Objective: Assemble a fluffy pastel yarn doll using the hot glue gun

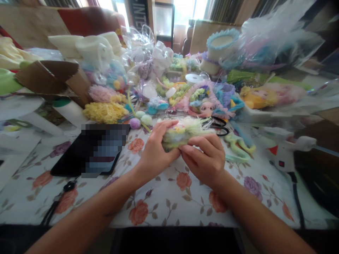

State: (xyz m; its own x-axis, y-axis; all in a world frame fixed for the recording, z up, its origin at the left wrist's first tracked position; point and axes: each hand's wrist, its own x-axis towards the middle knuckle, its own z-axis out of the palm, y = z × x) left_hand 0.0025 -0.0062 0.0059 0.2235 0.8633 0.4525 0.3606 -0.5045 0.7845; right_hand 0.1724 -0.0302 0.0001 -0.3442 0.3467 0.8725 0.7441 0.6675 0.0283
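Observation:
Between my hands, just above the flowered tablecloth [174, 208], is a fuzzy pale yellow-green craft piece [176, 135] with wispy whitish strands at its far end. My left hand [156, 148] is wrapped around its left side, thumb along the near edge. The fingers of my right hand [205, 155] are bent, thumb and fingertips pinched together at its near right edge. Whatever small thing may sit in that pinch is hidden. Right behind the piece lie black-handled scissors [221, 131], and green fuzzy strips [239, 146] curl to the right.
To the left lies a black tablet [90, 151] with a blurred screen. A white glue gun [283, 155] with a black cord stands at the right. Pom-poms [135, 123], yellow fluffy material [106, 112], a cardboard box [53, 77] and plastic-wrapped craft pieces crowd the back.

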